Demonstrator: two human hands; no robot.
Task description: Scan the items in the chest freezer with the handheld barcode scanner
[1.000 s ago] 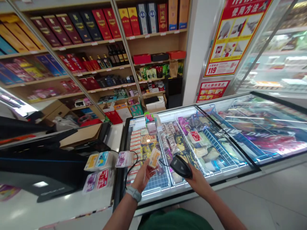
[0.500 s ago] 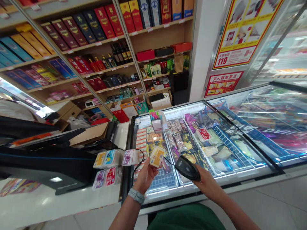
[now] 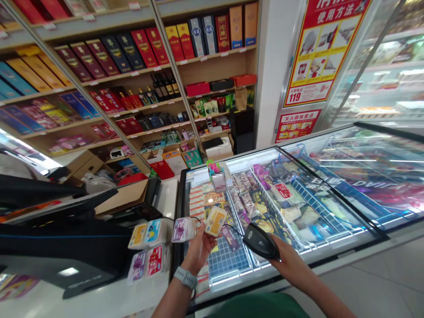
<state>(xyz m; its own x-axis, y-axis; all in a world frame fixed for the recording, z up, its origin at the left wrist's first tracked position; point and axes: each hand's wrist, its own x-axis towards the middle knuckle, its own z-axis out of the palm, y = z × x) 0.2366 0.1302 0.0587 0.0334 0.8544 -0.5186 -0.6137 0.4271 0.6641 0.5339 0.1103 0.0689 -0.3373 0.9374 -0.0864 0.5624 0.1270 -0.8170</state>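
Note:
Between the fingers and thumb of my left hand [image 3: 201, 247] is a small flat plastic pack [image 3: 215, 221] with a yellow-orange label, its labelled face up. My right hand [image 3: 287, 259] is wrapped round the grip of a black barcode scanner [image 3: 261, 240], whose head points left at the pack, a short gap apart. The scanner's cable [image 3: 232, 228] runs behind the pack. Left of my left hand stands a row of packs with purple labels [image 3: 181, 229]. Further left on the counter are stacked packs with yellow and blue labels [image 3: 153, 231] and purple and red ones [image 3: 147, 263].
Below my hands is a glass-topped chest freezer [image 3: 228, 265] with wire baskets of bagged goods. A black checkout terminal [image 3: 66, 247] stands on the white counter [image 3: 139, 297] at left. Shelves of boxed bottles [image 3: 142, 46] line the back wall, beside a fire-safety poster [image 3: 313, 66].
The view has tilted up and shifted slightly, so the surroundings sit differently. Both hands keep their holds, with the pack and scanner in nearly the same position relative to each other.

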